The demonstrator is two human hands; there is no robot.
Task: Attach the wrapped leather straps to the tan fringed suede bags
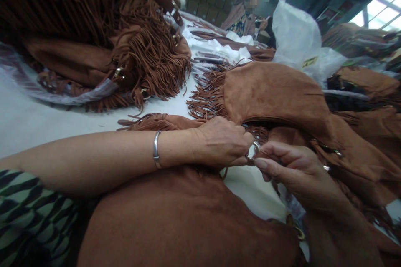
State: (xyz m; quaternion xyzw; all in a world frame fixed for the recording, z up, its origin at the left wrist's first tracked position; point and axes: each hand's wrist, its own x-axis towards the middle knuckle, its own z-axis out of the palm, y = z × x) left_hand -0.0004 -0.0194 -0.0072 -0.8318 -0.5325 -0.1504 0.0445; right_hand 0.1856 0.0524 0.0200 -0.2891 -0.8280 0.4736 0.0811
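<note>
Beyond front bag (188,221): ring (257,146) between fingers (279,150); behind-left of that bag, piled bags (150,54) on counter (62,121); behind-right, further bags (272,91).

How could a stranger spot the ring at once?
Find the large brown bag along the bottom edge. Above it, between the left hand and right hand, sits the silvery ring. Unlike the bracelet, it is held, not worn.
</note>
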